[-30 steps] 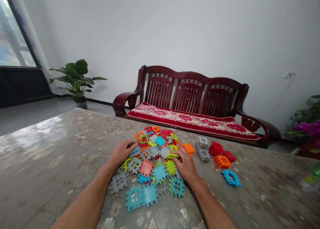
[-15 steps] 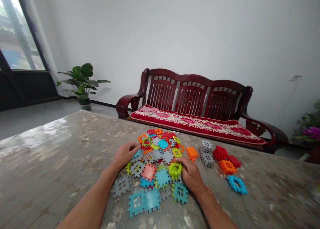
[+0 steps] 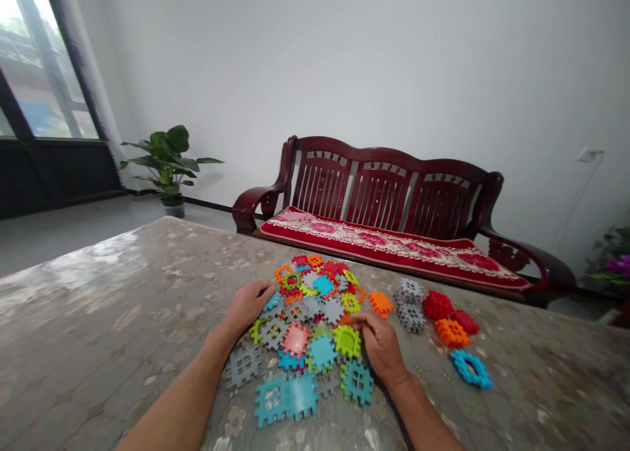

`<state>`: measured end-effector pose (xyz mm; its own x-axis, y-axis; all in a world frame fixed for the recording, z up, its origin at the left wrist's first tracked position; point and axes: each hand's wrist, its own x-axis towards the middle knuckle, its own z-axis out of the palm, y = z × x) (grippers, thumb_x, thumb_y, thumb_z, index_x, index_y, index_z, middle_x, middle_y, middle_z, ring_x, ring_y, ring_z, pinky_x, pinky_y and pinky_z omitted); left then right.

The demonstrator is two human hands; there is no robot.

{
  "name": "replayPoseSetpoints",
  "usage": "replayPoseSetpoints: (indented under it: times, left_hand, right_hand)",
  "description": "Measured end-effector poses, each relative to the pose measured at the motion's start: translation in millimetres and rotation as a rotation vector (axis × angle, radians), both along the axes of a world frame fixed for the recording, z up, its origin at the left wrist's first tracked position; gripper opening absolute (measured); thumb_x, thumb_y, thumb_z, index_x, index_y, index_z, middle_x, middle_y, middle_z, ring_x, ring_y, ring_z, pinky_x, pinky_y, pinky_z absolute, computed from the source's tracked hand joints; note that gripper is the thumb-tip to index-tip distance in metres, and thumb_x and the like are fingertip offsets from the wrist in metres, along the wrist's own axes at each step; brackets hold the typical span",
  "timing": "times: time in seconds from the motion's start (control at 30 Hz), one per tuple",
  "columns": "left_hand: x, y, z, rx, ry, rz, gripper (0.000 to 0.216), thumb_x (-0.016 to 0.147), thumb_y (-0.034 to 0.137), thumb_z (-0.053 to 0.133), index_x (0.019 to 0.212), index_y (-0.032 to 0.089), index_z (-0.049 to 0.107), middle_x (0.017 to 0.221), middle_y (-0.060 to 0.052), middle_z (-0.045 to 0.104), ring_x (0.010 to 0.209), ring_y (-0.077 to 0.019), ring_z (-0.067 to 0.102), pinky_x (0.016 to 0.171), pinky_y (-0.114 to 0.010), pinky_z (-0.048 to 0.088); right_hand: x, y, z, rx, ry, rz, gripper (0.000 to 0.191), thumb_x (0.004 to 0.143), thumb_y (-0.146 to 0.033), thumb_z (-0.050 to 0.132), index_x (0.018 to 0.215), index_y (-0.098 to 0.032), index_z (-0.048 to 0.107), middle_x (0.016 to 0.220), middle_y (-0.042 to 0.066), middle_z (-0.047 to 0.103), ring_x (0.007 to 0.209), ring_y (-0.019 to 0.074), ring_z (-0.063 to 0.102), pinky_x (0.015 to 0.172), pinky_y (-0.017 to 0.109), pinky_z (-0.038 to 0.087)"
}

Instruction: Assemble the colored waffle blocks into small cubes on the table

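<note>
A heap of colourful notched plastic building tiles lies on the table between my hands. My left hand [image 3: 250, 304] rests at the heap's left edge, fingers curled beside a blue tile [image 3: 271, 302]; the fingertips are partly hidden. On the right side, my right hand [image 3: 381, 344] has thumb and forefinger pinched at an orange tile [image 3: 346, 320], only part of which shows. Just below those fingertips lies a lime-green tile [image 3: 347, 341] with an arched shape. A salmon tile [image 3: 296, 339] and a light blue tile [image 3: 321, 352] lie mid-heap, with joined teal tiles [image 3: 286, 397] in front.
Right of the heap sit grey tile blocks [image 3: 411, 316], red ones [image 3: 436, 304], an orange block [image 3: 452, 333] and a blue ring-like block [image 3: 471, 369]. A single orange tile [image 3: 380, 303] lies nearer. Behind the patterned table [image 3: 162, 320] stands a wooden bench [image 3: 378, 182].
My right fingers have moved slightly off the lime-green tile, which now lies flatter, and more orange shows at their tips. My left hand stays about where it was. The view has shifted slightly.
</note>
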<state>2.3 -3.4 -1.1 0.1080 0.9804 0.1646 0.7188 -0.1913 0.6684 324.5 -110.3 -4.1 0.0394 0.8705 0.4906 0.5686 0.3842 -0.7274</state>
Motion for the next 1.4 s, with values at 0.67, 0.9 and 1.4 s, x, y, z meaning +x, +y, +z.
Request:
replayPoseSetpoints:
  times: [0.67,0.9,1.4]
  left_hand:
    - [2.6,-7.9,8.5,0.084,-0.005,-0.203,0.036,0.084,0.051,0.052,0.086,0.025,0.076,0.107,-0.004,0.076,0.104,-0.0239,0.065,0.097,-0.030,0.044]
    - [2.9,-5.4,2.2,0.050,-0.081,-0.135,0.042,0.086,0.053,0.046,0.086,0.022,0.074,0.099,-0.004,0.076,0.097,-0.0241,0.066,0.093,-0.032,0.048]
    - [-31.6,-8.6,21.1,-0.127,-0.142,-0.354,0.059,0.064,0.050,0.076,0.116,0.022,0.072,0.126,-0.008,0.068,0.117,-0.0287,0.060,0.106,-0.038,0.043]
  right_hand:
    - [-3.5,-0.8,4.8,-0.037,-0.112,0.071,0.027,0.087,-0.020,0.047,0.090,-0.024,0.073,0.090,0.004,0.074,0.087,0.0205,0.069,0.081,0.031,0.053]
    - [-3.1,1.1,1.0,-0.030,-0.119,0.054,0.027,0.088,-0.022,0.047,0.091,-0.024,0.073,0.090,0.004,0.075,0.086,0.0217,0.069,0.081,0.033,0.054]
    - [1.4,5.2,-6.4,-0.094,-0.115,0.004,0.026,0.085,-0.025,0.048,0.089,-0.024,0.073,0.089,0.004,0.075,0.086,0.0229,0.070,0.080,0.035,0.053]
